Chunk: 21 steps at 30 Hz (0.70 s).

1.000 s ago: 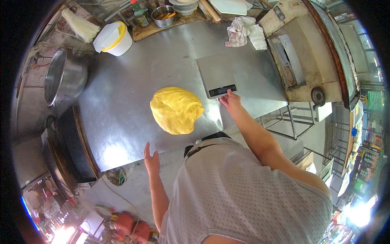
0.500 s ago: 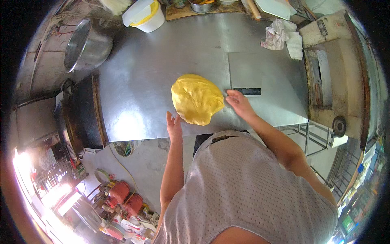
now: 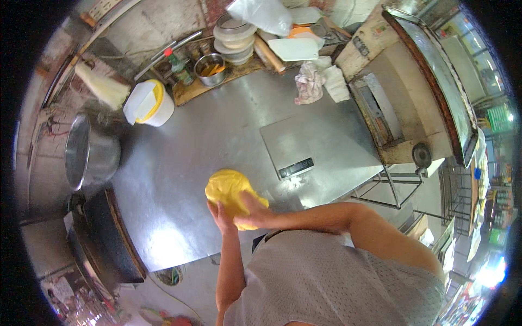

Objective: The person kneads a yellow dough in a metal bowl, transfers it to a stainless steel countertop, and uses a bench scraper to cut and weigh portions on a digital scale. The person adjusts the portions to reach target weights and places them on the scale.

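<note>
A smooth yellow lump of dough rests on the metal worktop near its front edge. Against its near left side my left hand stands with the fingers stretched up along the dough. My right hand lies over the right near part of the dough, thumb and fingers apart and slightly blurred; it covers some of the surface. Both palms are hidden, and neither hand is lifting the dough. To the right, beyond my right hand, sits a flat kitchen scale with a dark display.
Along the back are a white tub with a yellow rim, a metal pot, stacked bowls, a rolling pin and crumpled cloths. A large metal bowl stands left, above a black tray.
Both hands have come onto the dough; the right moved in from beside it. My view has turned and tilted up, so the worktop's back edge shows more.
</note>
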Each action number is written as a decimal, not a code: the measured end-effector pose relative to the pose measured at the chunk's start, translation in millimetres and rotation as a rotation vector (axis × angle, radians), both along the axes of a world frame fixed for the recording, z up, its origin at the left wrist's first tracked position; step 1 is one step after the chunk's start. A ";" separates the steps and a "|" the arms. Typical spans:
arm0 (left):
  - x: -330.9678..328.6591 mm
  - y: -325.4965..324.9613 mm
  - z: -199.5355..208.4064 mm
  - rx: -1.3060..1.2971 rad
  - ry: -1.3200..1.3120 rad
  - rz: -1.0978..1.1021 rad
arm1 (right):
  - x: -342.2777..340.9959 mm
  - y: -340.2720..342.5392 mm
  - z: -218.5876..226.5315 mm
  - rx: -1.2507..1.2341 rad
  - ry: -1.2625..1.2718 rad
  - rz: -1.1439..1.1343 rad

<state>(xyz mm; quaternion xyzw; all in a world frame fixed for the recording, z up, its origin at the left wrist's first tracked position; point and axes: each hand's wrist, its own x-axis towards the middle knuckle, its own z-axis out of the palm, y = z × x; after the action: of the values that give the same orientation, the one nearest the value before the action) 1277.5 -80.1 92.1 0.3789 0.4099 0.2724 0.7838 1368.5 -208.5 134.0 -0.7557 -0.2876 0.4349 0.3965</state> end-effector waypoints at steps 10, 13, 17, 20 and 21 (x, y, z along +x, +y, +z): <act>-22.6 8.9 1.6 0.102 0.203 -0.085 | 72.1 2.9 41.0 -0.052 -0.263 0.011; -8.3 9.2 -20.7 0.379 0.328 -0.173 | 60.0 20.7 -64.6 0.019 -0.389 -0.184; -14.3 20.8 -19.6 -0.079 -0.052 -0.043 | 15.4 67.6 -13.1 0.017 -0.281 -0.013; -18.8 23.2 1.4 -0.003 -0.153 -0.207 | 10.0 62.6 2.8 0.139 -0.350 0.163; -14.0 22.4 13.2 0.021 -0.117 -0.225 | 17.7 56.3 4.6 0.147 -0.362 0.192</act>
<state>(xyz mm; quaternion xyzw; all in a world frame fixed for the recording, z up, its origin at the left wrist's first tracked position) 1263.5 -57.6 105.2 0.4143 0.3156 0.2086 0.8278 1386.2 -152.3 138.6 -0.7596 -0.4555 0.3058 0.3494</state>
